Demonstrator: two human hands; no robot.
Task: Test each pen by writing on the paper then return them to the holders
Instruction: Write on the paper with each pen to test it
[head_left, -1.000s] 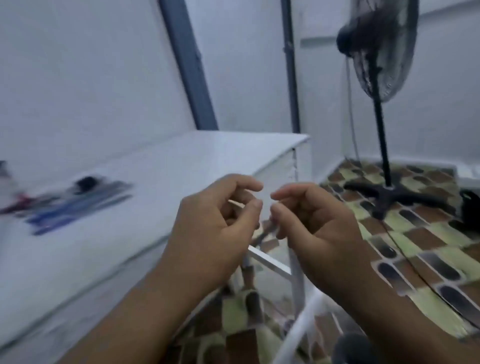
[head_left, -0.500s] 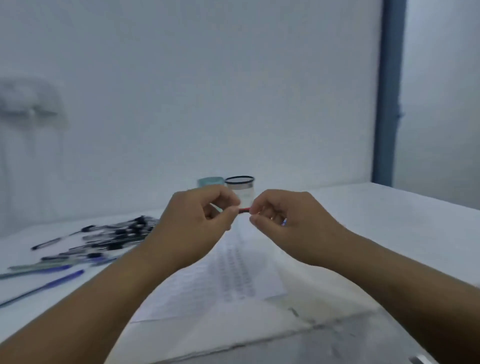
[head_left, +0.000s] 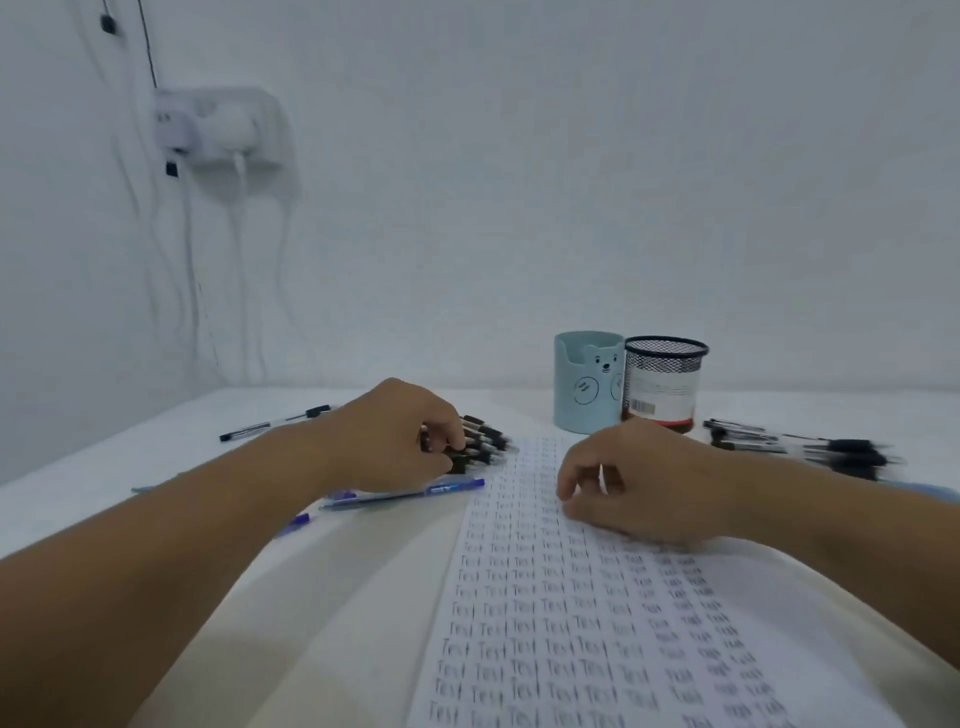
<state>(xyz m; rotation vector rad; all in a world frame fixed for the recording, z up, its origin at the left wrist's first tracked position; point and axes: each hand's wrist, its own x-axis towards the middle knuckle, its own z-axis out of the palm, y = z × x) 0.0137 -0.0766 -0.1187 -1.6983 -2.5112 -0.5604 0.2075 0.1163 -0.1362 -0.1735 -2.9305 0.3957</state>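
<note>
Pens (head_left: 480, 441): dark cluster on the desk (head_left: 156, 457) toward its left side, touching the paper's far left corner. Left hand (head_left: 395, 436): forearm stretched across the desk, knuckles up, fingers curled down into the cluster, pinching one dark pen; the fingertips are hidden among the barrels. Right hand (head_left: 639, 478): resting on the paper (head_left: 571, 597), fingers loosely curled, holding nothing visible; the palm side is hidden. Blue pen (head_left: 405, 492): lying just beside the left wrist, along the paper's left edge. More pens (head_left: 810, 447): near the right edge, blurred. Holders: bear cup (head_left: 587, 387) and mesh cup (head_left: 662, 384), touching, toward the desk's far edge; contents cannot be seen. Paper's near end is cut off.
</note>
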